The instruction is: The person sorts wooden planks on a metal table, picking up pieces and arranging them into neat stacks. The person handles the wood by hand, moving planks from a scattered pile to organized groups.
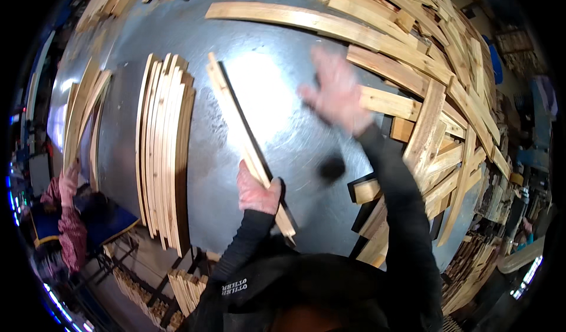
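Note:
My left hand [257, 192] is closed round the lower part of a narrow wooden slat [239, 126], which slants across the metal table [218, 214]. A line along its length hints at a second slat beside it, though I cannot tell for sure. Blurred by motion, my right hand [336, 90] is over the table with its fingers spread and nothing in it. Nearest to it are the loose planks [386, 102] of the pile on the right. Left of the held slat, a neat row of upright-edged slats [165, 155] lies side by side.
A big jumbled pile of boards [436, 102] covers the table's right and far side. At the left edge another person's hand [69, 182] holds several slats [82, 111]. More wood [188, 288] is stacked below the near edge, and another stack [471, 273] stands at the lower right.

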A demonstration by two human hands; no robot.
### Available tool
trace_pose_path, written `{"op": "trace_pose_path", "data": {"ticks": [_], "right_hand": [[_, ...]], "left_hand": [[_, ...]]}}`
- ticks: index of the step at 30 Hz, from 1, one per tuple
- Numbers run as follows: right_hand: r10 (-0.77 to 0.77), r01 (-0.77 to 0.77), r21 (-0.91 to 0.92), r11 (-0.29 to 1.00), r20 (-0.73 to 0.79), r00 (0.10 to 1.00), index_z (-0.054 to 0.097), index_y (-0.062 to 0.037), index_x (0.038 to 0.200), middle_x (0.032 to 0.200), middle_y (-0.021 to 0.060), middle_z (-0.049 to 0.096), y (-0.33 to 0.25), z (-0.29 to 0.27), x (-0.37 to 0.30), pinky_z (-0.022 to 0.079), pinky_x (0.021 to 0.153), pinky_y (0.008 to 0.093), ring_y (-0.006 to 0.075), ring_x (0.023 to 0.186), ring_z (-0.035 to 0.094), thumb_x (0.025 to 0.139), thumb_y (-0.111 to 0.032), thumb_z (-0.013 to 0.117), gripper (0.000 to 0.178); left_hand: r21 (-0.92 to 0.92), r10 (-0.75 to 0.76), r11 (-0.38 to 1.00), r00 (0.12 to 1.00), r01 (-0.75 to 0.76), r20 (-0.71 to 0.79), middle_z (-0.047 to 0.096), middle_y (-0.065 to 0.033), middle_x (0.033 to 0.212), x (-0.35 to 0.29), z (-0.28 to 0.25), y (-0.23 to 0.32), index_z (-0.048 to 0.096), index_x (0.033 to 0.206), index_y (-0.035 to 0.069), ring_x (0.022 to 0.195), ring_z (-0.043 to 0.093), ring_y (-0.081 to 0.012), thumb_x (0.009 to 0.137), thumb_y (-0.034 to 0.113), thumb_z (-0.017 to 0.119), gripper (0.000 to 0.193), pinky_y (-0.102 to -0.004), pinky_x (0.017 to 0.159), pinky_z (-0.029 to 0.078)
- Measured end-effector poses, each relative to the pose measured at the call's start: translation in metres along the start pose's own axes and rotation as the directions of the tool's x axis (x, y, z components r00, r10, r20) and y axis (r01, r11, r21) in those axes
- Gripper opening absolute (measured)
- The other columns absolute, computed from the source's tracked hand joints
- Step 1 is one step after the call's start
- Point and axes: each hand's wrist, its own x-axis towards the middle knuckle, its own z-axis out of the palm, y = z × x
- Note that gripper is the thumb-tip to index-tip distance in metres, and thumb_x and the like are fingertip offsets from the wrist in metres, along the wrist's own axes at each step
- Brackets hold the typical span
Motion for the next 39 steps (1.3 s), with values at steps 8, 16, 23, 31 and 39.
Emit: {"op": "trace_pose_path", "data": {"ticks": [8, 16, 23, 31, 39], "right_hand": [[0.364, -0.270, -0.403, 0.875, 0.179, 0.914, 0.053, -0.0064, 0.123, 0.116, 0.0193, 0.066, 0.106, -0.037, 0.080, 0.050, 0.092, 0.0442, 0.0342, 0.109, 0.063, 0.069, -0.049, 0.077, 0.072], [0.067, -0.056, 0.309, 0.949, -0.027, 0.997, 0.054, -0.0006, 0.124, 0.118, 0.0196, 0.064, -0.004, -0.218, 0.048, 0.049, 0.093, 0.0411, 0.0338, 0.106, 0.060, 0.083, -0.052, 0.067, 0.067], [-0.299, 0.172, 0.985, -0.004, -0.165, 0.940, 0.046, -0.0017, 0.128, 0.097, 0.0107, 0.066, -0.078, -0.316, -0.007, 0.056, 0.083, 0.0398, 0.0212, 0.085, 0.064, 0.076, -0.069, 0.069, 0.088], [0.422, -0.302, 0.871, -0.387, 0.459, 0.782, 0.053, 0.0015, 0.125, 0.113, 0.0201, 0.066, -0.079, 0.001, -0.129, 0.048, 0.103, 0.0481, 0.0374, 0.107, 0.064, 0.100, -0.053, 0.047, 0.060], [0.739, -0.722, 0.465, 0.513, 0.189, 0.647, 0.036, 0.0061, 0.144, 0.120, 0.0274, 0.064, -0.105, -0.015, -0.194, 0.047, 0.096, 0.0379, 0.0358, 0.116, 0.061, 0.090, -0.056, 0.056, 0.085]], "left_hand": [[-0.096, 0.077, 0.992, 0.995, -0.082, -0.057, 0.054, -0.0222, 0.129, -0.008, 0.014, -0.038, 0.032, 0.145, -0.002, 0.112, 0.058, -0.0305, 0.073, 0.009, 0.075, 0.085, -0.0396, 0.098, 0.047], [-0.665, 0.076, 0.741, 0.971, 0.098, 0.228, 0.059, -0.0146, 0.096, 0.010, -0.011, -0.056, 0.041, 0.133, -0.002, 0.076, 0.063, -0.0240, 0.072, -0.002, 0.057, 0.063, -0.0366, 0.067, 0.056], [-0.689, 0.308, 0.703, 0.798, 0.176, 0.518, 0.062, -0.0068, 0.093, 0.004, -0.058, -0.076, 0.049, 0.135, -0.005, 0.076, 0.060, -0.0142, 0.073, 0.004, 0.056, 0.063, -0.0282, 0.071, 0.052], [-0.521, 0.407, 0.218, 0.408, 0.825, 0.817, 0.065, -0.0127, 0.117, -0.069, -0.058, -0.105, 0.053, 0.132, -0.005, 0.098, 0.065, -0.0204, 0.090, 0.037, 0.072, 0.062, -0.0339, 0.086, 0.056], [-0.497, 0.355, 0.704, 0.355, 0.507, 0.865, 0.062, -0.0128, 0.123, -0.077, -0.055, -0.124, 0.039, 0.146, -0.003, 0.107, 0.062, -0.0173, 0.083, 0.030, 0.076, 0.081, -0.0311, 0.096, 0.049]]}}
